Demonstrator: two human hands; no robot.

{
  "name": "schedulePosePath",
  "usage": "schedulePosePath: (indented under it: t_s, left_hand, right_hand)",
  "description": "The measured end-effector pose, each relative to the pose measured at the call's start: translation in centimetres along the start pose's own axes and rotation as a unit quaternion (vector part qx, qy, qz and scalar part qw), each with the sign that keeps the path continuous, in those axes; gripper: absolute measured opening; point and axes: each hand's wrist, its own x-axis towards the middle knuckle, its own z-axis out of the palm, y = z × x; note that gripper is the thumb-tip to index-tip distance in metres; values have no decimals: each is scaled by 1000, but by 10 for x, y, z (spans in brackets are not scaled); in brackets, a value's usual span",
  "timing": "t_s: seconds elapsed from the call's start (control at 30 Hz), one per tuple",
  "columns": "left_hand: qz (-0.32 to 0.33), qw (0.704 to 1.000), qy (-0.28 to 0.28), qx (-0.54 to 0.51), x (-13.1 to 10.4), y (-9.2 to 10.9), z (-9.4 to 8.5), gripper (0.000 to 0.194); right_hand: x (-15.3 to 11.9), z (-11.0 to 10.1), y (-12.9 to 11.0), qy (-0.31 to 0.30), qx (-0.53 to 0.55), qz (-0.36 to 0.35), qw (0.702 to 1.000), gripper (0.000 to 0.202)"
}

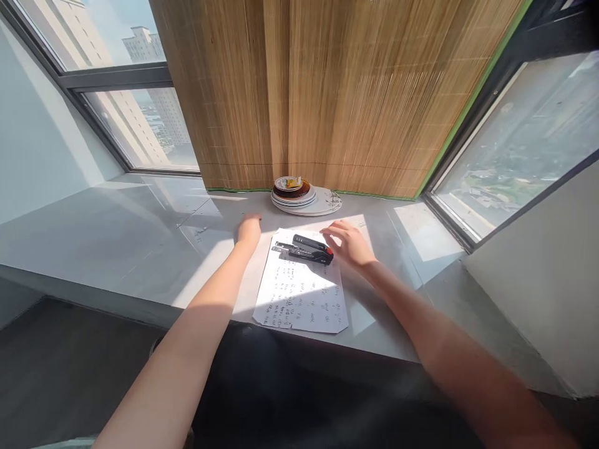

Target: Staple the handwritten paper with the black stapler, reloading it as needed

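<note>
A black stapler (306, 251) with a red part at its right end lies on a handwritten sheet of paper (304, 305). Its arms are spread apart, pointing left. My right hand (349, 242) hovers or rests just right of the stapler, fingers bent and slightly apart, with nothing seen in them. To the left of the paper's top corner, my left hand (249, 229) rests on the sill, loosely closed; its fingers are mostly hidden behind the back of the hand.
Stacked plates (294, 201) stand behind the paper, a small yellow packet (294, 183) on top, over a large oval plate (330, 201). A bamboo blind (318, 93) hangs behind them. Windows flank the wide grey sill (116, 243), whose front edge is close to my body.
</note>
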Motion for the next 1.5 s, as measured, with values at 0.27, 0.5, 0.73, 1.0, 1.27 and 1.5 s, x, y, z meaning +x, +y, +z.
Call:
schedulePosePath:
  t_s: [0.27, 0.5, 0.73, 1.0, 1.27, 1.5]
  left_hand:
    - [106, 991, -82, -26, -17, 13, -2, 9]
    - [169, 950, -184, -186, -31, 28, 1, 32]
    - [256, 917, -294, -91, -43, 32, 10, 41]
    - [269, 916, -292, 51, -48, 36, 17, 22]
    - [238, 910, -323, 108, -47, 33, 22, 28]
    - [224, 912, -327, 109, -48, 33, 19, 29]
  right_hand:
    - [-7, 16, -18, -36, 99, 33, 994, 45]
    - [-7, 22, -18, -99, 80, 63, 990, 23]
    - [-3, 9, -10, -64, 54, 120, 989, 14]
    - [-1, 10, -9, -83, 45, 127, 987, 17]
    - [-1, 9, -11, -84, 61, 130, 986, 17]
    - [0, 8, -12, -82, 85, 135, 984, 12]
